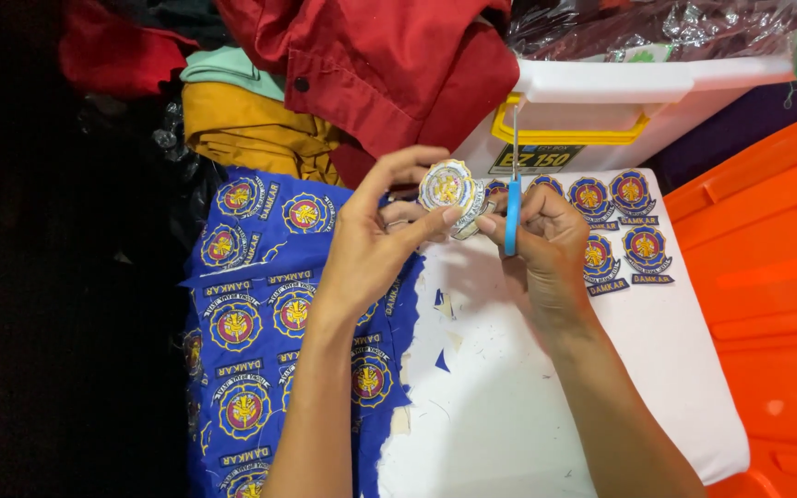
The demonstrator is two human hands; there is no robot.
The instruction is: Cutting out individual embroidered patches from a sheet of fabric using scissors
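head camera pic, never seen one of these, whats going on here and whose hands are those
There is one picture, taken by a camera worn on a person's head and looking down, so both hands are that person's own. No machine is involved.

The left hand pinches a round embroidered patch, turned so its pale back partly shows. The right hand holds scissors with a blue handle, blade pointing up beside the patch.

Under the hands lies a white board with small fabric scraps. On its left is a blue cloth sheet of uncut patches; at its top right, several cut-out patches lie in rows.

Behind are a white plastic box with a yellow handle, red and yellow clothing, and an orange plastic lid to the right.
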